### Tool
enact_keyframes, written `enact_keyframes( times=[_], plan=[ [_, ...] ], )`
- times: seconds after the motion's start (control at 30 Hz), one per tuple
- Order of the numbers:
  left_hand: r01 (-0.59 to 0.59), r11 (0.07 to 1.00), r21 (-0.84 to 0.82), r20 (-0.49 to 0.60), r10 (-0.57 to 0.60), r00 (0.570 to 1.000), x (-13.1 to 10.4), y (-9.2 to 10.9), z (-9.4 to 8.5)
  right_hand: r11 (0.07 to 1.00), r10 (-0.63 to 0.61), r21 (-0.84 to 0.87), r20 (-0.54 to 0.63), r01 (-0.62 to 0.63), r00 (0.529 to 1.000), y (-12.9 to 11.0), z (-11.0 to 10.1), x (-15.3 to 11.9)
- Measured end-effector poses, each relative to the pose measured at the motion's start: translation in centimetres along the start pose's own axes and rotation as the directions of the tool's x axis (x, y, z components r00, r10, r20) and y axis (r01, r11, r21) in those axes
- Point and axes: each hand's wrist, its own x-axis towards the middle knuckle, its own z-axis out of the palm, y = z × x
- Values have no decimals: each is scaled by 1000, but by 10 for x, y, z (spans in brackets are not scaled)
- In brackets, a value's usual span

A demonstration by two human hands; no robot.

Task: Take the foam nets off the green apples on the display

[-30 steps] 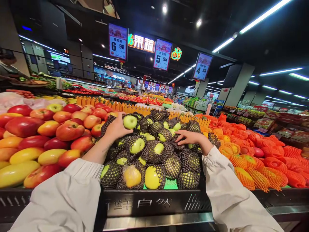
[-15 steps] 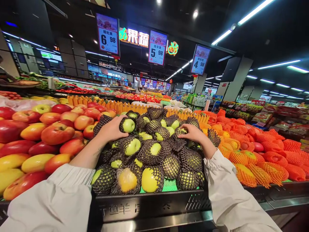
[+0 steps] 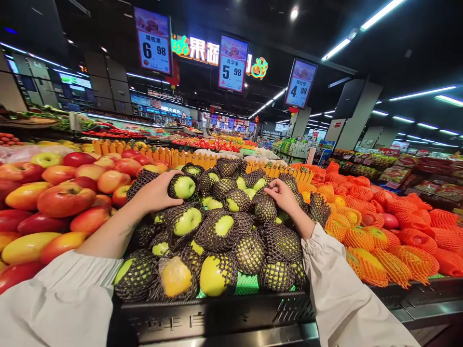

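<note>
So your left hand (image 3: 155, 192) is curled around a green apple (image 3: 183, 186) in a dark mesh sleeve, up near the back-left of the pile. Your fingers wrap its left side and the apple's face pokes out to the right of your palm, so that one's properly gripped. It looks like it's resting on the pile rather than lifted clear, though I can't tell for sure.

Your right hand (image 3: 282, 193) is across from it, well apart, with the fingers bent down over another netted apple (image 3: 265, 207). They're closed on the top of the netting, with the apple just below and to the left of your knuckles. I can't tell if you're pinching the mesh or the fruit itself.

Between your two hands and down toward you is the rest of the heap of netted green apples (image 3: 224, 225), sitting in a black display bin (image 3: 217, 315) with a bit of green liner showing at the front edge. Both your sleeves are pale and loose.

Out past your left hand there's a spread of red and yellow apples (image 3: 65, 200). Past your right hand is fruit in orange foam nets (image 3: 379, 241). Price signs (image 3: 233, 62) hang overhead beyond both hands.
</note>
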Motion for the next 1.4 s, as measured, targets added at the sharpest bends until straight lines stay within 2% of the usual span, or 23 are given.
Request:
enact_keyframes(
  times=[0.13, 0.27, 0.43, 0.57, 0.7, 0.8, 0.87, 0.93, 1.0, 1.03, 1.1, 1.17, 1.23, 1.33, 1.4],
  plan=[
    [-19, 1000, 1, 17, 19, 1000, -1, 3, -2, 993, 23, -116, 187, -1, 982, -1, 1, -8],
    [-30, 999, 11, 18, 30, 999, -1, 3, -2, 978, -19, -194, 288, 77, 958, -6, -12, -18],
    [-55, 998, 26, 13, 55, 998, 0, -1, 0, 958, -54, -265, 210, 110, 976, -19, -33, -25],
    [-46, 995, 93, -15, 48, 999, -3, 3, -2, 968, -91, -197, 313, 158, 945, -19, -36, -28],
    [26, 984, 178, -127, -4, 992, -7, 13, -7, 960, -142, -172, 381, 221, 913, -18, -31, -28],
    [75, 984, 161, -249, -33, 968, -9, 21, -9, 934, -276, -152, 274, 325, 921, -22, -29, -30],
    [87, 987, 134, -315, -41, 948, -10, 25, -10, 898, -405, -77, 235, 433, 883, -26, -25, -32],
    [97, 990, 104, -351, -55, 935, -11, 27, -10, 869, -474, 24, 321, 493, 820, -28, -20, -35],
    [117, 990, 76, -350, -84, 933, -11, 30, -10, 865, -474, 76, 446, 495, 760, -28, -15, -36],
    [134, 989, 66, -341, -104, 934, -12, 31, -10, 869, -461, 76, 484, 489, 744, -26, -14, -35],
    [186, 981, 55, -334, -157, 930, -12, 33, -10, 882, -427, 49, 505, 469, 750, -23, -13, -34],
    [281, 959, 28, -371, -251, 894, -12, 33, -11, 896, -389, 9, 495, 443, 777, -20, -15, -32],
    [390, 919, -50, -447, -370, 815, -11, 31, -13, 905, -352, -45, 479, 422, 805, -19, -17, -31],
    [491, 844, -216, -570, -517, 639, -9, 23, -17, 910, -309, -117, 449, 398, 838, -19, -18, -31],
    [517, 799, -307, -627, -579, 521, -9, 16, -21, 914, -301, -114, 452, 389, 840, -20, -18, -31]
  ],
)
